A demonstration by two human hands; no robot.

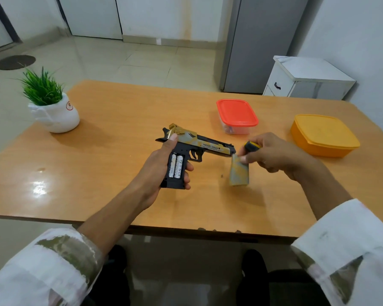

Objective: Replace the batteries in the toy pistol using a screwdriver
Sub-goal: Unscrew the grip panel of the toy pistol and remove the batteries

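One wooden table [119,120] carries everything: an orange lidded box [323,138] at the far right, a potted plant [53,109] at the far left, and a red-lidded tub [237,113] between them.

Above the table's middle, the left hand [157,166] wraps round the grip of the toy pistol [208,145], thumb up by the hammer. The right hand [276,153], just off the muzzle, pinches the detached grip cover [239,173] while its curled fingers hold the screwdriver [251,146].

Two batteries [176,165] sit exposed in the open grip. A dark speck [222,175] on the table may be the screw; I cannot tell.

The compartment looks freshly opened. Next, the right hand likely needs to set down cover and tool, then pry the cells out.
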